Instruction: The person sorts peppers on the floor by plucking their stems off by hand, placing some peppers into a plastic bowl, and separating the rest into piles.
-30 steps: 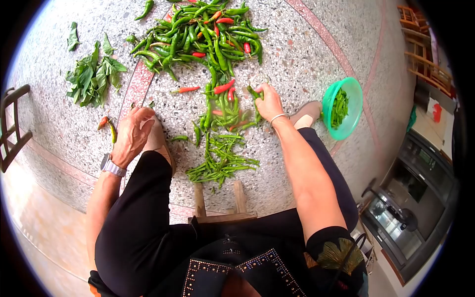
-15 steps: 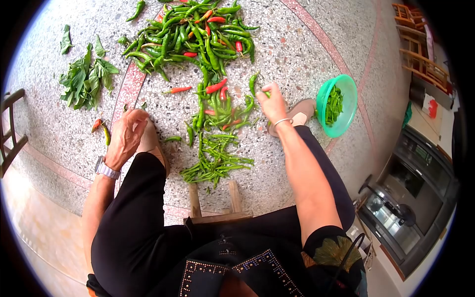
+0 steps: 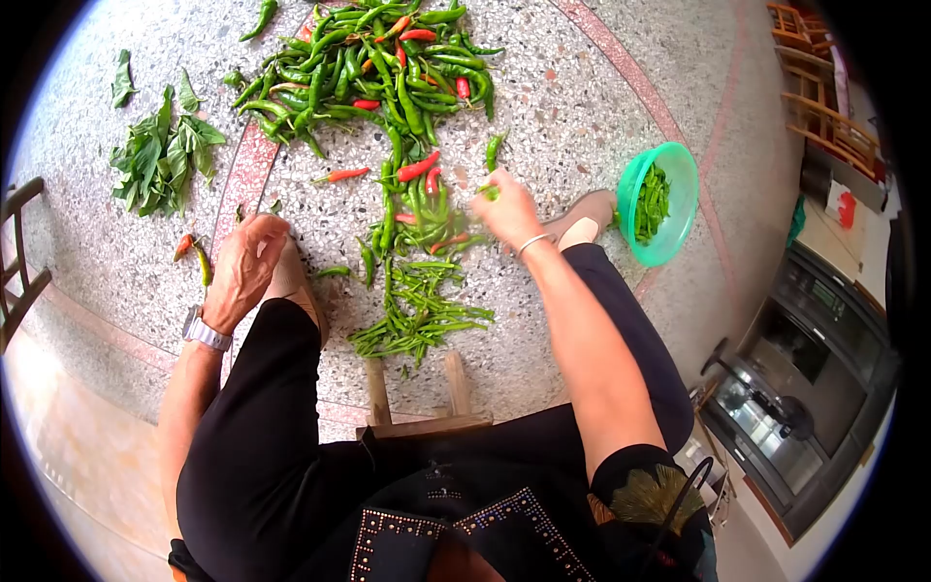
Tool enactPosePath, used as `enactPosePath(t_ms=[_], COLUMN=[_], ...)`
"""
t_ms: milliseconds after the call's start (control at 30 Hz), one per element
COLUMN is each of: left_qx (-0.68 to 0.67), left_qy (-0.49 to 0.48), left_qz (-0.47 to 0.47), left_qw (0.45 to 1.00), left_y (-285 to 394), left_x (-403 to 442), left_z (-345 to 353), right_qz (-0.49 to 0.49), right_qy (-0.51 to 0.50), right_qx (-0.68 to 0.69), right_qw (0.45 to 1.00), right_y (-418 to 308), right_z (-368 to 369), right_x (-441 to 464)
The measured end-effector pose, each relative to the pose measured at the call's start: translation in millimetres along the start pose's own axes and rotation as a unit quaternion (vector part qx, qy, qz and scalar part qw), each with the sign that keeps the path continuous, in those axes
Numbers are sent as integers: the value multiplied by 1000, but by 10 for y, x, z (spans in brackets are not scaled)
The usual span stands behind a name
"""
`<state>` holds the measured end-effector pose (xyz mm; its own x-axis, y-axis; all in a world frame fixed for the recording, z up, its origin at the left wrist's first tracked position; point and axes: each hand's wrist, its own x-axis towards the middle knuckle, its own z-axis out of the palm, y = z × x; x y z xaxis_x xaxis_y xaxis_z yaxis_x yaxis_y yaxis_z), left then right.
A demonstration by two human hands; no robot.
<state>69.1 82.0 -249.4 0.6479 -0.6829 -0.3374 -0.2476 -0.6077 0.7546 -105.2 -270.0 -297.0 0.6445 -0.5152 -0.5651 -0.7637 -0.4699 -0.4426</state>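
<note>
My right hand [image 3: 508, 210] is closed, with a green chili pepper [image 3: 492, 193] showing at its fingers; it is slightly blurred. It hovers beside a smeared cluster of chilies at the floor's middle. Another green chili [image 3: 494, 152] lies just beyond the fingertips. My left hand [image 3: 248, 264] has curled fingers beside my left shoe [image 3: 289, 272]; what they hold, if anything, is hidden. A large heap of green and red chilies [image 3: 378, 73] lies farther out. Closer to me is a pile of thin green stem-like pieces [image 3: 417, 315].
A green plastic bowl [image 3: 681, 218] holding cut green pieces stands beyond my right shoe [image 3: 586, 215]. Loose leaves [image 3: 165, 160] lie at the left, with two small chilies [image 3: 204, 264] near my left wrist. A wooden stool [image 3: 427, 425] is under me.
My right hand has moved a little left, toward the middle chilies, with the green chili at its fingers. My left hand stays nearly still. The whole view has shifted slightly.
</note>
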Motion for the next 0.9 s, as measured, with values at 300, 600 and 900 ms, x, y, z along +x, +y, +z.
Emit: enactPosePath(t_ms=[300,600,900], left_qx=[-20,-28,-38], left_qy=[-2,7,-9], left_qz=[-14,2,-10], left_qw=[1000,1000,999], left_y=[19,-21,24], left_x=[-32,-53,-60], left_z=[-14,-11,-3], right_qz=[-33,-98,127], right_qy=[-12,197,218], right_qx=[54,-22,-399], right_qw=[998,975,881], right_y=[175,737,1664], right_z=[264,-1574,-2488], right_x=[-36,-105,-335])
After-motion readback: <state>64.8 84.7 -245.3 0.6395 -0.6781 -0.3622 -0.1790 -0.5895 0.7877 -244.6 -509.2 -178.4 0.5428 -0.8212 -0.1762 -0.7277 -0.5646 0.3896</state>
